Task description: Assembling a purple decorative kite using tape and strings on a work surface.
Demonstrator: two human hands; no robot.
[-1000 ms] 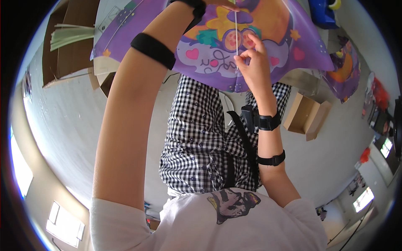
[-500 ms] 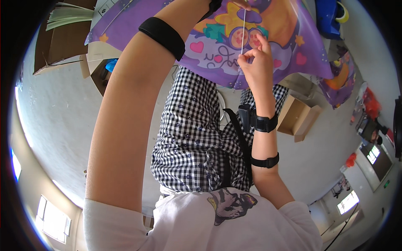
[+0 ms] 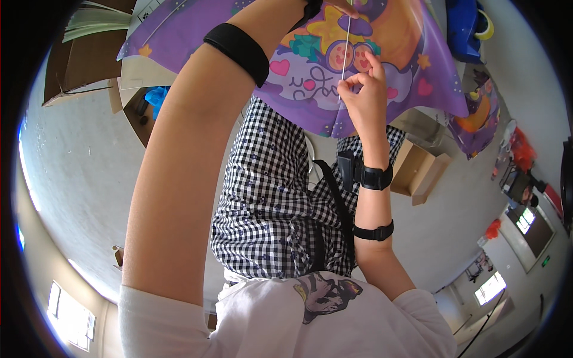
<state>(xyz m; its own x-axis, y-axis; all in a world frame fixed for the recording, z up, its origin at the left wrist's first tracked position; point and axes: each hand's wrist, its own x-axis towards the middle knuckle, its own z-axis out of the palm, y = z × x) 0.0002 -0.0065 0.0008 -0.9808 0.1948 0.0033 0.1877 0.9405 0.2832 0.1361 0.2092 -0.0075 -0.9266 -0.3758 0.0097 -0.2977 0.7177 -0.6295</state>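
A large purple kite-like sheet [image 3: 298, 116], printed with a cartoon moon, stars and hearts, spreads out in front of me above my knees. Across its middle runs a thin white rod [image 3: 345, 48], nearly upright in the picture. My right hand [image 3: 365, 89] pinches the rod's lower part between thumb and forefinger, the other fingers raised. At the top edge my left hand [image 3: 343, 6] is partly cut off by the frame; its visible fingers close on the rod's upper part. A second thin white rod [image 3: 162, 25] lies along the sheet's left side.
Open cardboard boxes stand at the left [image 3: 80, 68] and on the floor at the right [image 3: 418, 173]. Another purple printed sheet [image 3: 477, 119] hangs at the right. Beyond the sheet's upper right is a blue container [image 3: 462, 30] with a tape roll [image 3: 486, 27].
Both hands keep their hold on the rod with hardly any movement. The whole view has shifted slightly, and more of the blue thing in the left box shows.
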